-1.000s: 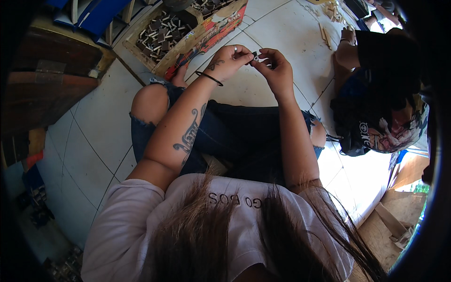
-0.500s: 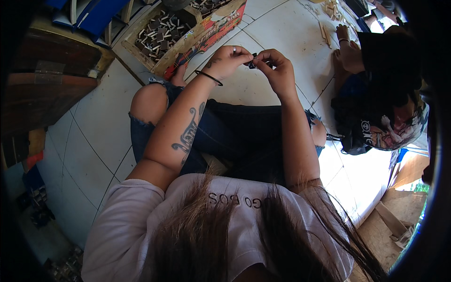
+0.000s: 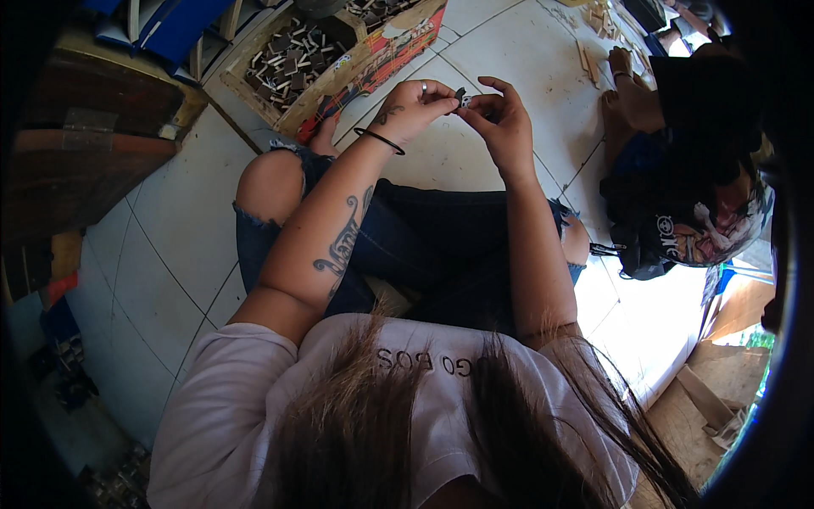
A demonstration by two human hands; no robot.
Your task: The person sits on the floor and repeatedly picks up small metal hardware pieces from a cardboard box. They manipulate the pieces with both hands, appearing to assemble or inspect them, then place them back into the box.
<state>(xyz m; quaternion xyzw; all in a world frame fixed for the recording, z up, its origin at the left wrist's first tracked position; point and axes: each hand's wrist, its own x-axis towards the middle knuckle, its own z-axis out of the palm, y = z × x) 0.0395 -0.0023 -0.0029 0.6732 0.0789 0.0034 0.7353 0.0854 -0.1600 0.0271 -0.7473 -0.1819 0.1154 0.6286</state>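
Through the head camera, the only view I have, I follow the left hand (image 3: 413, 112) and the right hand (image 3: 507, 127), which meet above the white tiled floor (image 3: 475, 170), beyond the knees of the ripped dark blue jeans (image 3: 449, 220). A small dark piece with a pale patch beside it (image 3: 460, 95) sits right at the left fingertips, in the narrow space between the two hands; it is too small for me to tell its material or exact form. The left thumb and index finger are pinched together on it. What has just changed is on the right: half a second ago those fingers were bunched close around the meeting point, and now the index finger is lifted and stands apart, while the thumb and another finger stay close to the piece. I cannot tell whether they touch it. I judge that the left pinch now does the steadying, and that the right fingers have slackened to work at or adjust the piece. The left hand has barely shifted, so the work stays in the same spot. Past the left fingers, ahead and to their left, the long wooden crate with a red printed side (image 3: 398, 44) holds many small dark and pale pieces (image 3: 292, 64). Well to the right of the right fingers, I see a co-worker's hand (image 3: 623, 64) near thin pale wooden strips (image 3: 587, 64).
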